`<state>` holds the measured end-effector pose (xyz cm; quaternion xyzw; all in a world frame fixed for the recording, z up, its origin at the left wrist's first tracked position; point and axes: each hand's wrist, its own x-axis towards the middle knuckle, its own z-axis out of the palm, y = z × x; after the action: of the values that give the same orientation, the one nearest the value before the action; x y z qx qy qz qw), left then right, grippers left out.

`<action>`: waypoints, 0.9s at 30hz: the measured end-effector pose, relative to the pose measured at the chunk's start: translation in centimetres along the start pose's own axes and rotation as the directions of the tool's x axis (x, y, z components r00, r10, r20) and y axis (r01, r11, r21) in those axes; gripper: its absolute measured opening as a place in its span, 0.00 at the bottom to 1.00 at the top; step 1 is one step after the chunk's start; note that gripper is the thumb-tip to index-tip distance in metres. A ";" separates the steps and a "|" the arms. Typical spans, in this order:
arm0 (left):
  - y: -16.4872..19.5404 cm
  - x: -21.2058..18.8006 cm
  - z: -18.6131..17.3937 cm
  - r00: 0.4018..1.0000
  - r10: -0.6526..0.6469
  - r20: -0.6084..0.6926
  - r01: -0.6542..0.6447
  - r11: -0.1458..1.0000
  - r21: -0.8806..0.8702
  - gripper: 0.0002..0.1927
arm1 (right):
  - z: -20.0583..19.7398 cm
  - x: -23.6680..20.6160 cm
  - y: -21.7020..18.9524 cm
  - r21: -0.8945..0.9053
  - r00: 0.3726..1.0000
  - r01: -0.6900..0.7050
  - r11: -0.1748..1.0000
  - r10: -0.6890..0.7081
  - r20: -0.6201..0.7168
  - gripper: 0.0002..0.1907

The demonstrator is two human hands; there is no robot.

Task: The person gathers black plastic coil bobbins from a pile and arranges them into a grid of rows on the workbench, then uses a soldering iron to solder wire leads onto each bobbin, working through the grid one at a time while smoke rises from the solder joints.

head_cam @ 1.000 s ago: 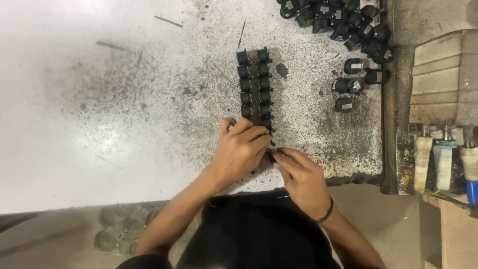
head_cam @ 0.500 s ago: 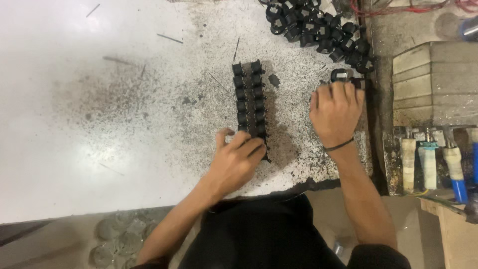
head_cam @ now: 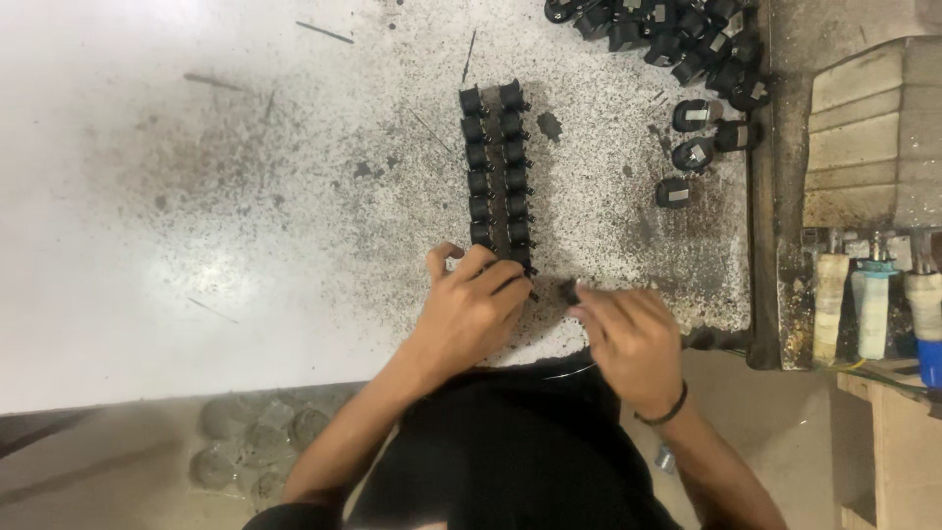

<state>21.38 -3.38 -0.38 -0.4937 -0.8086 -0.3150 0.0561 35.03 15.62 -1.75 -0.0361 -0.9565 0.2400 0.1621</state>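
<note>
Near the lower centre of the frame, the left hand (head_cam: 471,309) presses flat-fingered on the near end of a double row of small black plastic parts (head_cam: 497,172), steadying it on the speckled white worktable (head_cam: 196,196). The right hand (head_cam: 628,334) pinches one small black part (head_cam: 568,291) between its fingertips, just beside the row's end. Done well, I judge the part should go in square with its neighbours while the row stays braced. A loose heap of similar black parts (head_cam: 677,39) lies upper right; white tubes with a blue-capped one (head_cam: 873,309) stand at the right edge, labels unreadable.
</note>
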 end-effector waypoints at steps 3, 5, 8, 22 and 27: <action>-0.3 0.0 -0.1 1.000 0.000 0.031 0.002 0.999 -0.041 0.05 | 1.6 -1.3 -1.6 0.104 0.998 0.056 0.993 -0.053 -0.027 0.06; -0.3 0.0 0.0 0.999 -0.006 0.047 0.008 0.999 -0.035 0.05 | 2.4 -1.4 -2.9 0.176 0.995 0.086 0.981 -0.075 -0.066 0.07; -0.1 0.1 0.0 0.998 -0.001 0.062 0.002 1.000 -0.010 0.05 | 2.8 -0.7 -3.9 0.072 0.991 0.038 0.997 -0.029 -0.131 0.05; -1.6 2.2 -3.1 0.989 0.144 -0.023 -0.145 0.988 -0.058 0.08 | -3.2 7.5 6.4 -0.343 0.975 -0.077 0.936 -0.001 -0.221 0.18; -8.1 11.6 -1.2 0.989 0.068 -0.133 -0.056 0.994 0.091 0.06 | -0.8 13.1 6.4 -0.396 0.997 0.072 0.916 -0.071 0.019 0.20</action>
<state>8.52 2.24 1.52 -0.4930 -0.8002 -0.3104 0.1421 22.87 23.55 -0.20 -0.0327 -0.9863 0.0356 0.1579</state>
